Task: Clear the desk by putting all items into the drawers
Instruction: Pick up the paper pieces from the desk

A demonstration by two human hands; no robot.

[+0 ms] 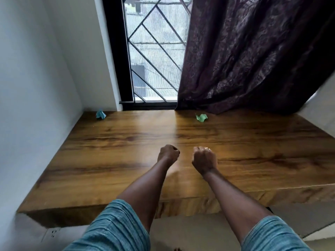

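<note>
A wooden desk fills the middle of the view. A small blue-green folded paper piece lies at its far left corner by the wall. A green folded paper piece lies at the far edge, just below the curtain hem. My left hand and my right hand hover side by side over the desk's middle, both curled into fists with nothing visible in them. A ring shows on my right hand. No drawers are in view.
A white wall borders the desk on the left. A barred window stands behind it, with a dark purple curtain hanging to the desk's far right. A wall socket sits below the desk's front left.
</note>
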